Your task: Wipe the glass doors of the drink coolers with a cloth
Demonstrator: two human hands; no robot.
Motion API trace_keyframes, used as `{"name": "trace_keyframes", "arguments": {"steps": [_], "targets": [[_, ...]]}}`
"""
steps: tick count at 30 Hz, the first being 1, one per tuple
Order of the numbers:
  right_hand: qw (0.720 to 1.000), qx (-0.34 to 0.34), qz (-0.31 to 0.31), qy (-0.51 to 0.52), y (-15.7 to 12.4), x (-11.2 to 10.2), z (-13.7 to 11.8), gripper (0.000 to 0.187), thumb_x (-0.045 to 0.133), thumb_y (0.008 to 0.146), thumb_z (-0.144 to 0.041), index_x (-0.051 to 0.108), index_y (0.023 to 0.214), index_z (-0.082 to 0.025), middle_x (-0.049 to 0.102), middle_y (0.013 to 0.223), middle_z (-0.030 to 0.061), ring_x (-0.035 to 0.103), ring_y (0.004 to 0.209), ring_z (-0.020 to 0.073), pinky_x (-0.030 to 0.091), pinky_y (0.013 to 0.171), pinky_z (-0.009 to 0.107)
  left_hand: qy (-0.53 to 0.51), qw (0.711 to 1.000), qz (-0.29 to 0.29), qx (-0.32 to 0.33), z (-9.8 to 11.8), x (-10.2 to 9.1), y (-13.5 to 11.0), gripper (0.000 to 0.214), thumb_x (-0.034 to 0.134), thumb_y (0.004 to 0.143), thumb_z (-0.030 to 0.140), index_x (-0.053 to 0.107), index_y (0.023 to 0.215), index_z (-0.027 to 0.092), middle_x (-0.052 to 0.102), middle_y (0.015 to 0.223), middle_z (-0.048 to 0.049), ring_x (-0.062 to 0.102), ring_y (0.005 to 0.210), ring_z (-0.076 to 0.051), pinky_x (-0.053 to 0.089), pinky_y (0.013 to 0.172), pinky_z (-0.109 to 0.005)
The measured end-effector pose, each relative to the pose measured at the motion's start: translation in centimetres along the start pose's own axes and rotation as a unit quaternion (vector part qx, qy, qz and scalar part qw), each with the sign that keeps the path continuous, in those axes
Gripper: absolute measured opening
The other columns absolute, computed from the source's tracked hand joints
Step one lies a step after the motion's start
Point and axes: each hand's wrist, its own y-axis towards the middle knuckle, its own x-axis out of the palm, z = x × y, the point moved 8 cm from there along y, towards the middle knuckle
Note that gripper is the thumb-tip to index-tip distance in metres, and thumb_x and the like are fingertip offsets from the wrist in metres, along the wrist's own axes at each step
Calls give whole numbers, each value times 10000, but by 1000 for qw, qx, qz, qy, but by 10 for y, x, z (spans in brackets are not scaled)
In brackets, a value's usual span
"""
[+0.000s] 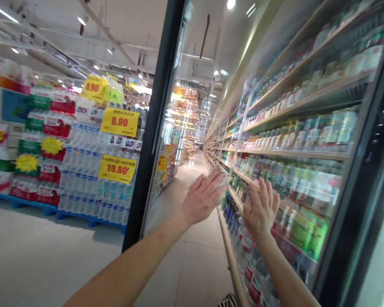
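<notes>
Pale cloth point(224, 177) noted under my left hand point(202, 199), nearly flat, likely to press it on glass point(179, 183); my right hand point(261, 208), loosely spread, grips nothing visible.

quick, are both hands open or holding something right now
Left hand: open, flat over what looks like a pale cloth.
Right hand: open; anything beneath it cannot be told.

Cloth point(223, 178) at my left fingers point(208, 183): whitish, any pattern too blurred for me to tell
Door frame point(156, 106): black
Price signs point(120, 123): yellow, red numbers, dark lettering
Water bottles point(78, 155): clear, blue labels
Packs point(49, 172): red, others green
Pallet point(48, 209): blue
Floor point(51, 243) before me: pale grey
Fabric point(228, 301) below me: black and white stripes
</notes>
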Motion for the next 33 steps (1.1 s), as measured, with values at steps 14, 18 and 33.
{"name": "trace_keyframes", "arguments": {"steps": [14,18,33], "targets": [[1000,-13,-2,-18,-2,10,-1,509,450,829,-244,411,1335,-195,450,1368,133,369,1301,279,252,1054,485,31,976,14,-217,-39,6,-13,422,435,861,223,421,1279,168,347,1437,-134,189,1382,-225,218,1100,-447],[999,-12,-2,-30,-1,12,-3,496,454,829,-256,424,1321,-196,472,1346,137,380,1294,283,257,1053,484,12,983,27,-182,-39,9,-5,411,452,850,212,436,1258,163,359,1430,-136,163,1389,-220,228,1098,-433],[998,-34,7,-53,-2,23,-6,460,443,851,-245,437,1306,-177,484,1332,142,372,1296,262,279,1040,474,-5,998,9,-66,-25,40,9,397,455,862,259,458,1255,207,405,1410,-84,234,1369,-195,194,1114,-399]]}}
